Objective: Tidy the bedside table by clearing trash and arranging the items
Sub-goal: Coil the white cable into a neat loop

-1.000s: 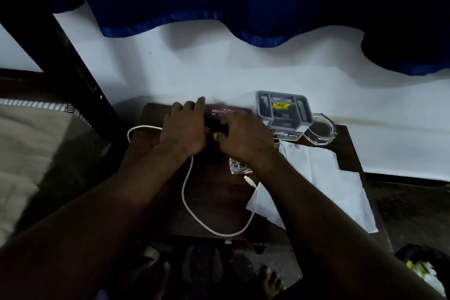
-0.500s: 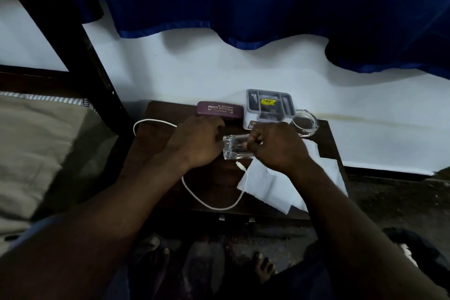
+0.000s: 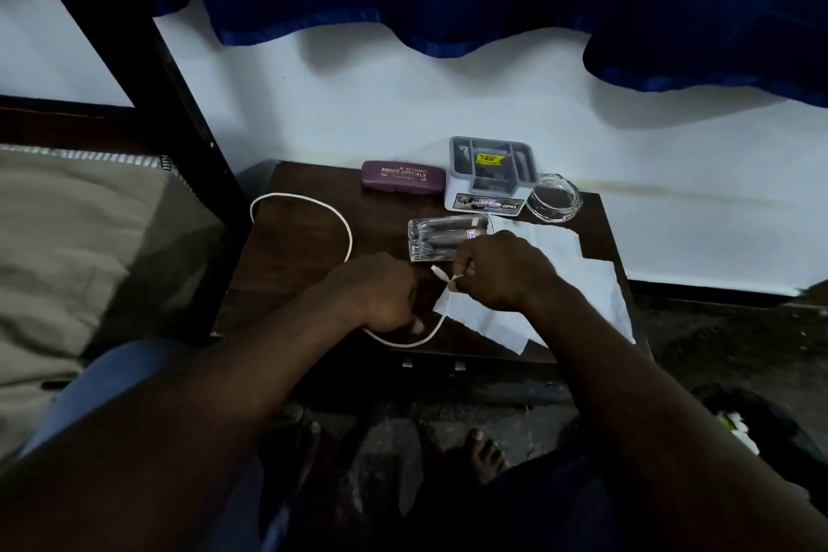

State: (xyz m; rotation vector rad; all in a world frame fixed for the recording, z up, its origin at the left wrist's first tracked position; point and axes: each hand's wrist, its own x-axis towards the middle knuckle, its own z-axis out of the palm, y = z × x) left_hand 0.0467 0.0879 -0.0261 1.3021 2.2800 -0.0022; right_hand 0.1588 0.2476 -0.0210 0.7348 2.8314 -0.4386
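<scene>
White cable point(image 3: 350, 238): loops left of the tipped glass point(image 3: 441, 240), its plug end just in front of it. Right hand point(image 3: 502, 273) pinches the plug end; left hand point(image 3: 381, 296), front-left of the glass, curls round the cable.

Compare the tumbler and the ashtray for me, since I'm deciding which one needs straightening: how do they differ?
The tumbler lies on its side mid-table; the ashtray sits upright at the back, beside the grey organizer. The tumbler is tall and narrow, the ashtray low and wide. Both are clear glass.
</scene>
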